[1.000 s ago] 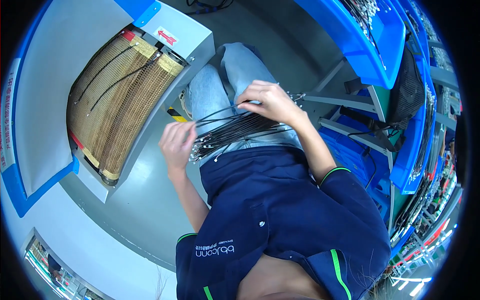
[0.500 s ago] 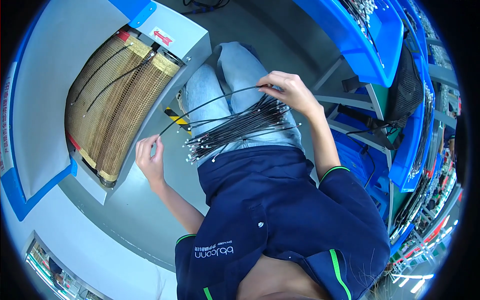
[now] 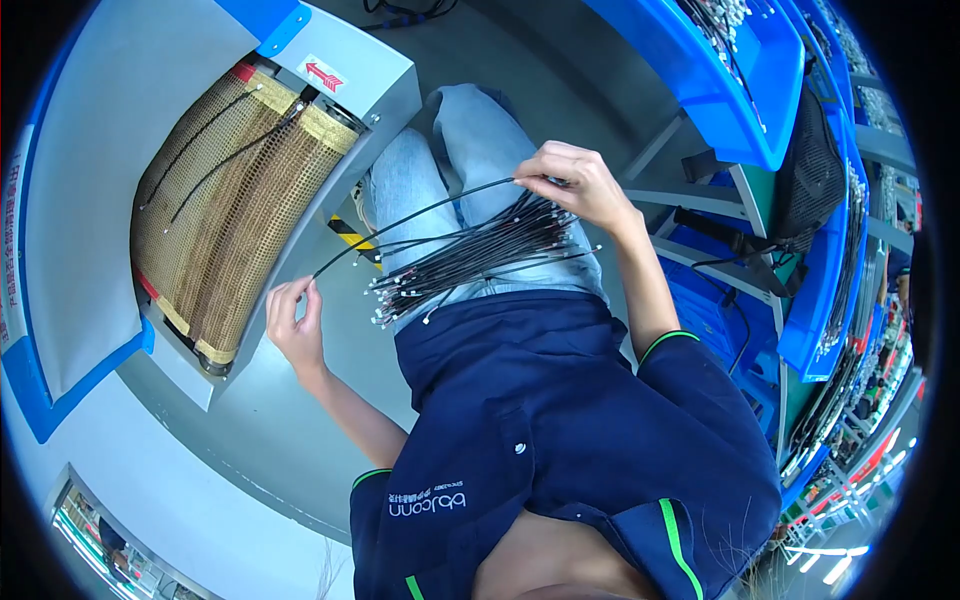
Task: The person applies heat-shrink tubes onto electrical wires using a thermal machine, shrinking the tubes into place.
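Mesh belt (image 3: 285, 190) bearing two black leads (image 3: 240, 154) spans the head view's upper left; a blue tray (image 3: 700, 95) occupies the upper right. At centre, a cable bundle (image 3: 480, 255) lies across the jeans (image 3: 485, 125). The left hand (image 3: 294, 328), left of centre, and right hand (image 3: 578, 186), above centre, pinch one bowed black cable (image 3: 430, 208) between closed fingers (image 3: 545, 165).

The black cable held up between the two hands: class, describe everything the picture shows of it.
The cable is thin, black and smooth-looking, perhaps plastic-covered. It slants from lower left to upper right in a gentle upward bow. The left hand pinches it at the lower left, the right hand at the upper right. Between them it crosses in front of the blue jeans. Whether it touches the cable bundle near the right hand is unclear, and any end connectors cannot be made out.
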Available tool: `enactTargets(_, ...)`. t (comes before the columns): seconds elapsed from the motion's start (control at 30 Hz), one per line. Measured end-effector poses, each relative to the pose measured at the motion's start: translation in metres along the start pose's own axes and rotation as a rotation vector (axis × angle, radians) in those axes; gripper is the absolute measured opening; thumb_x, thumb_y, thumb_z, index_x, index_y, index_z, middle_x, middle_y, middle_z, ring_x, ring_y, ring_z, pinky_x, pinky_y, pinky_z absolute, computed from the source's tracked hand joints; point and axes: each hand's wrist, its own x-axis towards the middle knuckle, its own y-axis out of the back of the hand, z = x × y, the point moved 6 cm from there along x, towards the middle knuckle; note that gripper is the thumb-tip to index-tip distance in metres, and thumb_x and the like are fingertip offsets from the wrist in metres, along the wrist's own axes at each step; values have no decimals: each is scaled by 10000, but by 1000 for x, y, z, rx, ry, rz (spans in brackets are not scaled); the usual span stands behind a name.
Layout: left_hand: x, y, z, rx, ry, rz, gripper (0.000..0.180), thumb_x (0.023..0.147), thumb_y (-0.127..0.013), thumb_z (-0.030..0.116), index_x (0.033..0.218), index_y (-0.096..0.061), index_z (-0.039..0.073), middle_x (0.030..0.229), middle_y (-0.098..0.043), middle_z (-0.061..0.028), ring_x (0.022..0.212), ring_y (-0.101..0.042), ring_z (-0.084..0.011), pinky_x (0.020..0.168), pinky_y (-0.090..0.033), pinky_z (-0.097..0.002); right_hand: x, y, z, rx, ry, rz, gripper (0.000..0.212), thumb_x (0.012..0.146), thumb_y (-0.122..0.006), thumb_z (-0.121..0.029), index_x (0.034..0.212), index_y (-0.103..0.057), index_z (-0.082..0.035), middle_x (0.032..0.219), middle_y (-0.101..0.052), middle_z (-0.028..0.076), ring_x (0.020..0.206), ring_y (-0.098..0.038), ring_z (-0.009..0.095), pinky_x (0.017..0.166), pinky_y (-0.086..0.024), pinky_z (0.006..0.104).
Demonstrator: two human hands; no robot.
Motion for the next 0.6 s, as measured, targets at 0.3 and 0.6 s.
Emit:
enactTargets(0.3,3,9,-5,5,3,-4,155,704,-696,-50,834,-650,21,774,-631,-70,724,-588,-207,647,-476,-299,3,-4,-7,7,-46,-32,61,764,-710,-66,806,-675,-41,725,-627,52,663,-592,174,551,-457,279)
enactTargets(0.6,63,100,-71,65,-45,35,119,730,-684,-14,841,-651,14,805,-644,-82,752,-604,-216,683,-481,-302,95,-54,-75,-137,76,53,75,737,-715,-69,804,-680,-62,734,-627,42,679,-588,188,602,-467,295)
